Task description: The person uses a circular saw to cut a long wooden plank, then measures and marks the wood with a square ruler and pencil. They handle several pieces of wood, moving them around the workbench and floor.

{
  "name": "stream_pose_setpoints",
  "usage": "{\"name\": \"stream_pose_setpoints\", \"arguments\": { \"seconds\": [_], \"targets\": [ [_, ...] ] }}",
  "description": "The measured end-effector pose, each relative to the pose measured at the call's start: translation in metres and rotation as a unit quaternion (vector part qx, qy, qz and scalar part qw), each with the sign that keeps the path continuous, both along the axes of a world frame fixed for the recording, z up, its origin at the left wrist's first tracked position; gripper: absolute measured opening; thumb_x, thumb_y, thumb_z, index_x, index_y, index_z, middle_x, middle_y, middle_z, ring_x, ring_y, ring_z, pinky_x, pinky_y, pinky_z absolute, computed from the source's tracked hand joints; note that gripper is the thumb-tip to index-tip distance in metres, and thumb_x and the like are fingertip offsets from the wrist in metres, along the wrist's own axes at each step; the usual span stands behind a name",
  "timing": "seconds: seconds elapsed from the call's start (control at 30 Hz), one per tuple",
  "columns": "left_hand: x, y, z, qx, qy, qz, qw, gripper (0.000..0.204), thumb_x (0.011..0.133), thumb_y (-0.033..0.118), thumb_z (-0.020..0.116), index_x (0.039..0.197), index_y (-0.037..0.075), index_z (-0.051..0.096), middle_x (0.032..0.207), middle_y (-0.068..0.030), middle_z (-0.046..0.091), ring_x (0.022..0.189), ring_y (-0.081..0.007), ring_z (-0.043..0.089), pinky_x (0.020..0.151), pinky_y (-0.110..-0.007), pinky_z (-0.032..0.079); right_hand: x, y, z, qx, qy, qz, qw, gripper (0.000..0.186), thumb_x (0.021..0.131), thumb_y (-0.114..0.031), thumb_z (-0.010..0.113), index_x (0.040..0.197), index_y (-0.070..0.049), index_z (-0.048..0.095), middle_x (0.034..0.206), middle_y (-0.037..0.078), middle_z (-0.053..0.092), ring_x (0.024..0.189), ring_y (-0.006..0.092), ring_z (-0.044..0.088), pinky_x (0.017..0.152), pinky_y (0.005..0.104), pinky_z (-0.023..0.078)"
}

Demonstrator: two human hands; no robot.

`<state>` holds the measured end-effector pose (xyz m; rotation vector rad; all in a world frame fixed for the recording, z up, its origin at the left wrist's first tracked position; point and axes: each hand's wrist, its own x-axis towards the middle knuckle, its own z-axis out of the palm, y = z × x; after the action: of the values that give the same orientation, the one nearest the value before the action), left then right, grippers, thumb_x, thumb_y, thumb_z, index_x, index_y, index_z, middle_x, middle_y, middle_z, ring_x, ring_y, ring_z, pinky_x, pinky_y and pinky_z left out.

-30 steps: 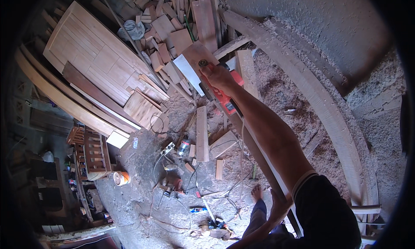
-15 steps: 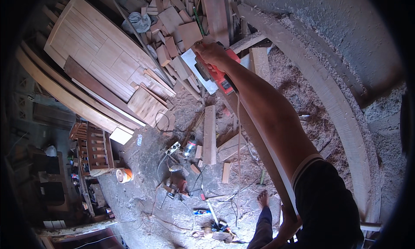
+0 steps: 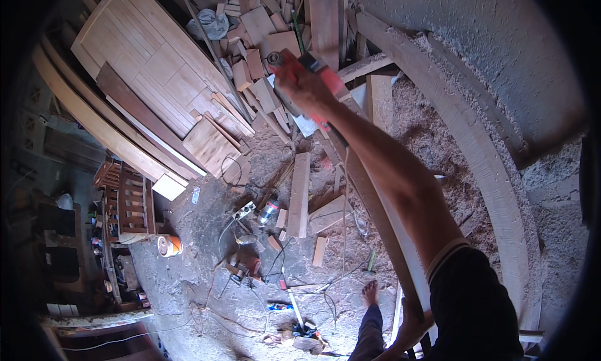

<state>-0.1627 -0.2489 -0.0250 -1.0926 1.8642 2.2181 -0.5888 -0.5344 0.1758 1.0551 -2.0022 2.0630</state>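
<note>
My right hand [image 3: 303, 92] grips a red electric planer [image 3: 328, 76] with a dark knob, held at the far end of a long, narrow wooden board [image 3: 374, 214] that runs down toward my body. The planer is tilted, and a cord trails from its back. At the lower right, my left hand [image 3: 413, 330] holds the near end of that board, partly hidden beside my dark sleeve. My bare foot [image 3: 370, 292] stands on the dusty floor left of the board. A pale panel [image 3: 307, 126] lies beneath the planer.
Wood offcuts [image 3: 256, 23] are heaped at the back. A wooden door panel [image 3: 150, 73] and curved planks [image 3: 106, 126] lean at left. A large curved beam [image 3: 469, 129] lies at right. A power strip [image 3: 244, 211], cords, spray can [image 3: 269, 212], bucket [image 3: 169, 246] and slatted furniture [image 3: 128, 204] are on the floor.
The planer in my right hand has moved up and away from me, past the board's far end, and has tilted. My left hand keeps holding the near end.
</note>
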Motion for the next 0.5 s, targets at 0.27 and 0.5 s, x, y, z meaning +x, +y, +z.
{"name": "stream_pose_setpoints", "arguments": {
  "seconds": [0.27,0.5],
  "targets": [
    [0.013,0.044,-0.001,0.019,0.029,-0.014,0.999,0.077,0.094,0.046,0.067,0.147,-0.002,0.038,0.143,-0.0255,0.052,0.133,-0.0376,0.051,0.111,-0.045,0.041,0.205,0.092,-0.036,0.171,-0.259,0.178,0.934,0.044,0.099,-0.051,0.061,0.106,-0.008,0.063,0.065,0.003,0.061,0.055,0.0116,0.062,0.045,0.03,0.049],
    [0.081,0.09,0.012,0.012,0.1,-0.066,0.993,0.074,0.094,0.047,0.067,0.147,0.0,0.043,0.143,-0.0257,0.053,0.133,-0.0384,0.052,0.111,-0.045,0.041,0.39,0.179,-0.098,0.193,-0.534,0.24,0.788,0.046,0.098,-0.05,0.064,0.087,-0.006,0.062,0.059,0.0,0.054,0.043,0.0093,0.05,0.039,0.0282,0.039]
  ]
}}
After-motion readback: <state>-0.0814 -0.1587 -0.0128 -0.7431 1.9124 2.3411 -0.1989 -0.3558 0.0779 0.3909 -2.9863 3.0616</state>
